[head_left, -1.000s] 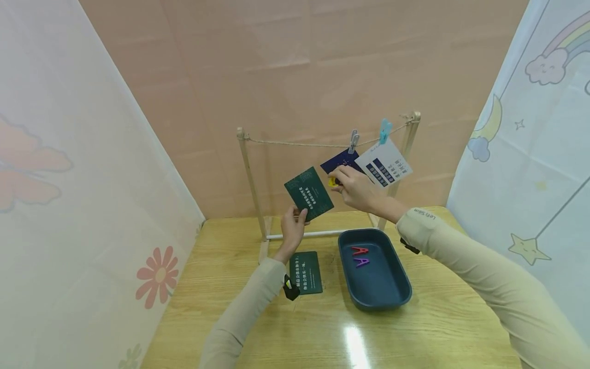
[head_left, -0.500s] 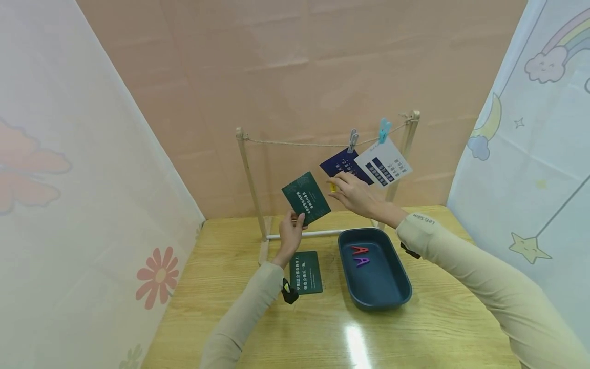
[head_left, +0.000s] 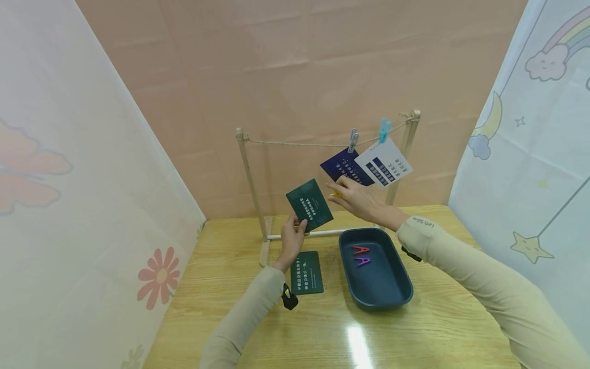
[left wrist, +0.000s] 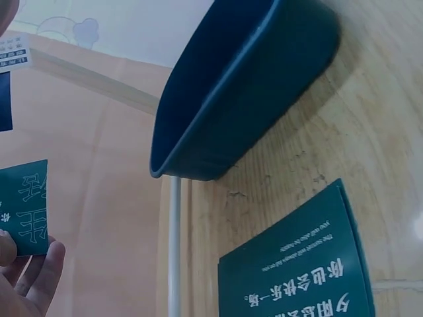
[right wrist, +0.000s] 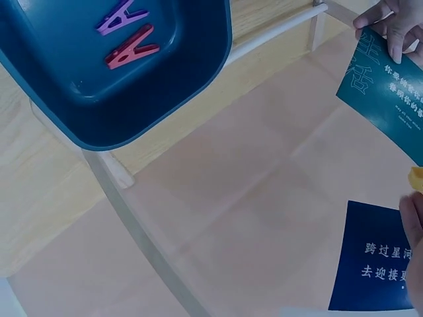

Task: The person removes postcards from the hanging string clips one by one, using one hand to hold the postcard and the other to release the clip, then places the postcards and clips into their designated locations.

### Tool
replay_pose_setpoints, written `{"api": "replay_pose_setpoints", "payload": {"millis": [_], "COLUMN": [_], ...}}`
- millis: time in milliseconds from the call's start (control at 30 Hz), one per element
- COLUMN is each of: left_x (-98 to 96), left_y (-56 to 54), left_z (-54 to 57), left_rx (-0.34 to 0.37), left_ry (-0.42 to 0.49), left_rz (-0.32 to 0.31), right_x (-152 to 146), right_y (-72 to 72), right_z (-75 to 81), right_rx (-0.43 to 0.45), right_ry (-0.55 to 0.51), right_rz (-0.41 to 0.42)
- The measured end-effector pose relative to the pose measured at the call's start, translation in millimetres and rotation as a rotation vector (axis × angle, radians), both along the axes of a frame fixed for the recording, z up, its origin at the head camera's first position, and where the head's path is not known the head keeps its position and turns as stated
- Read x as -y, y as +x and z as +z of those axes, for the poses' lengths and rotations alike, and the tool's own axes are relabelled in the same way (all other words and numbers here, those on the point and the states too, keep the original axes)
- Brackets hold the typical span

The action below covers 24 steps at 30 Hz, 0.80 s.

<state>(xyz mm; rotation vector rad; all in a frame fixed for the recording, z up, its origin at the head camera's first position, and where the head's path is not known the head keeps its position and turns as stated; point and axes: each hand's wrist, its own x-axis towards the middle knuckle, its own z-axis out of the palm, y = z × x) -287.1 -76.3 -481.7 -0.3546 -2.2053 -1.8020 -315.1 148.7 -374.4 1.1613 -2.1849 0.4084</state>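
Note:
My left hand (head_left: pixel 291 238) pinches a dark green printed card (head_left: pixel 310 204) by its lower edge, thumb on the printed face, below the string (head_left: pixel 295 144). Just right of that card, my right hand (head_left: pixel 359 199) holds a small yellow clothespin (head_left: pixel 337 194) between thumb and fingers; only part of the clothespin shows. Behind the right hand, a navy card (head_left: pixel 343 165) hangs from a greyish clothespin (head_left: pixel 353 141). A white card (head_left: pixel 386 163) hangs beside it from a light blue clothespin (head_left: pixel 384 130). In the right wrist view the yellow clothespin (right wrist: pixel 416 178) lies close under the green card (right wrist: pixel 390 92).
The string spans two wooden posts (head_left: pixel 251 182) joined low down by a white rod (head_left: pixel 322 233). A dark blue tray (head_left: pixel 375 287) on the table holds a red clothespin (head_left: pixel 360 250) and a purple clothespin (head_left: pixel 363 261). A small stack of green cards (head_left: pixel 308 282) lies left of it.
My right hand has moved down with the yellow clothespin, uncovering more of the navy card. The green card in my left hand has dropped a little.

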Motion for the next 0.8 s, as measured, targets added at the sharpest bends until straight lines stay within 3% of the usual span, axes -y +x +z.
{"api": "replay_pose_setpoints", "payload": {"millis": [300, 500, 800], "left_x": [2.6, 3.9, 10.2], "left_y": [0.8, 1.7, 5.2], "left_z": [-5.6, -8.8, -13.9], "left_rx": [0.015, 0.033, -0.021], "left_ry": [-0.004, -0.001, -0.060], "left_rz": [-0.012, -0.017, -0.017], "right_x": [-0.9, -3.8, -11.1], "right_y": [1.8, 3.9, 6.5], "right_z": [-12.0, -17.4, -24.7], "right_rx": [0.072, 0.180, 0.322], "right_ry": [0.005, 0.018, 0.065], "right_rz": [0.013, -0.017, -0.077]}}
